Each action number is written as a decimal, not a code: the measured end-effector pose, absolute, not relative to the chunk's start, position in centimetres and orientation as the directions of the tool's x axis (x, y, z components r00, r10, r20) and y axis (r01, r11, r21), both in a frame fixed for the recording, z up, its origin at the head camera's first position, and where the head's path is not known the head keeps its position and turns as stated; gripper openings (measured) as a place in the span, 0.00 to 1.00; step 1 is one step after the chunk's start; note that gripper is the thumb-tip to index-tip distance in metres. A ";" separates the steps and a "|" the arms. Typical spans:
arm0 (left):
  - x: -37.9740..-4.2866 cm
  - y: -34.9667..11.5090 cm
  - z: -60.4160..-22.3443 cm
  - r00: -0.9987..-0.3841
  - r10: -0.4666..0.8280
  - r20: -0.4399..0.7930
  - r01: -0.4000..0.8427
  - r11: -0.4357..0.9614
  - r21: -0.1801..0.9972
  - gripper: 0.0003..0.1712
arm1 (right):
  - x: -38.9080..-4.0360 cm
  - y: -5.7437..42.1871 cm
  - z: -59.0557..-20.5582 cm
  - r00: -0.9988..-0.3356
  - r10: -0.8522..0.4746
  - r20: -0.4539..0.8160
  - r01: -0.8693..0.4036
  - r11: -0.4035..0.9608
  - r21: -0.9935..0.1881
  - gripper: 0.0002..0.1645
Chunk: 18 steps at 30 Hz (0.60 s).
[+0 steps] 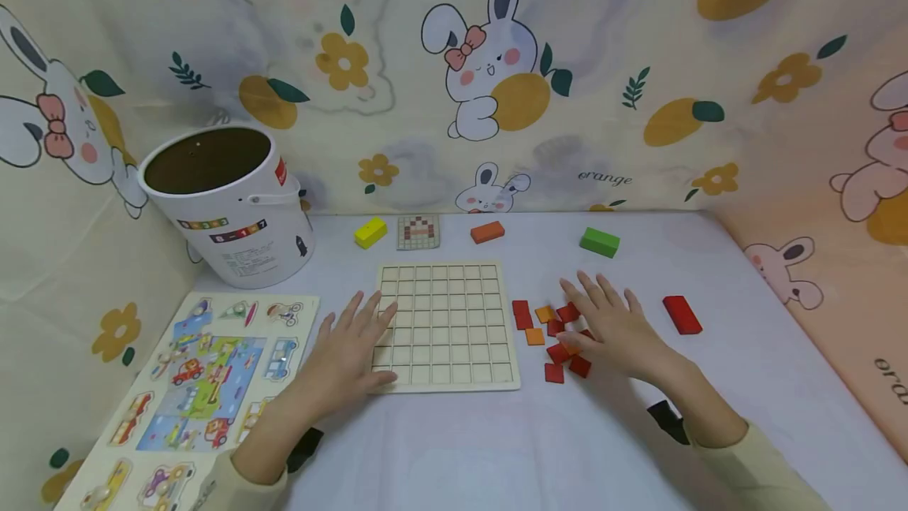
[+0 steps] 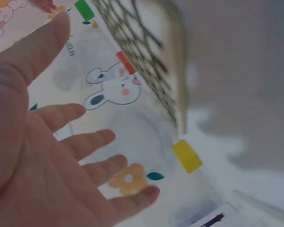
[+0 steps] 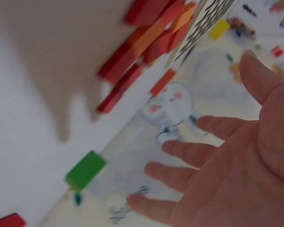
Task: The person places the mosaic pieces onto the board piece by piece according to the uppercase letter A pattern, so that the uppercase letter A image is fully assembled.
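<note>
A pale wooden board with a square grid (image 1: 443,330) lies flat on the white table. My left hand (image 1: 347,357), fingers spread, is over the board's left edge; its palm (image 2: 47,156) holds nothing in the left wrist view. To the right of the board lies a loose cluster of small square tiles, among them a red tile (image 1: 554,373) and an orange tile (image 1: 534,336). Over the cluster's right side is my right hand (image 1: 620,337), partly hiding some tiles. Its fingers are extended and apart, and the palm (image 3: 232,175) holds nothing in the right wrist view.
Behind the board stand a yellow block (image 1: 370,233), a small patterned card (image 1: 418,233), an orange block (image 1: 487,232) and a green block (image 1: 599,242). A red block (image 1: 682,315) lies far right. On the left are a white bucket (image 1: 248,239) and a picture puzzle board (image 1: 294,314).
</note>
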<state>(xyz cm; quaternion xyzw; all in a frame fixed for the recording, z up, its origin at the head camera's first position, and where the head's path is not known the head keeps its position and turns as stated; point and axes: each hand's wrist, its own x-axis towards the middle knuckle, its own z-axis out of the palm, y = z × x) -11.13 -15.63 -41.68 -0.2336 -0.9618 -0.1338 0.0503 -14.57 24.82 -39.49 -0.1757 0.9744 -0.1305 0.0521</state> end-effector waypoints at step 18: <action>-11.5 -16.5 -43.7 -0.843 0.537 0.042 0.502 0.756 0.420 0.40 | -19.4 30.1 -41.6 -0.891 -0.448 -0.073 -0.287 0.681 -0.674 0.26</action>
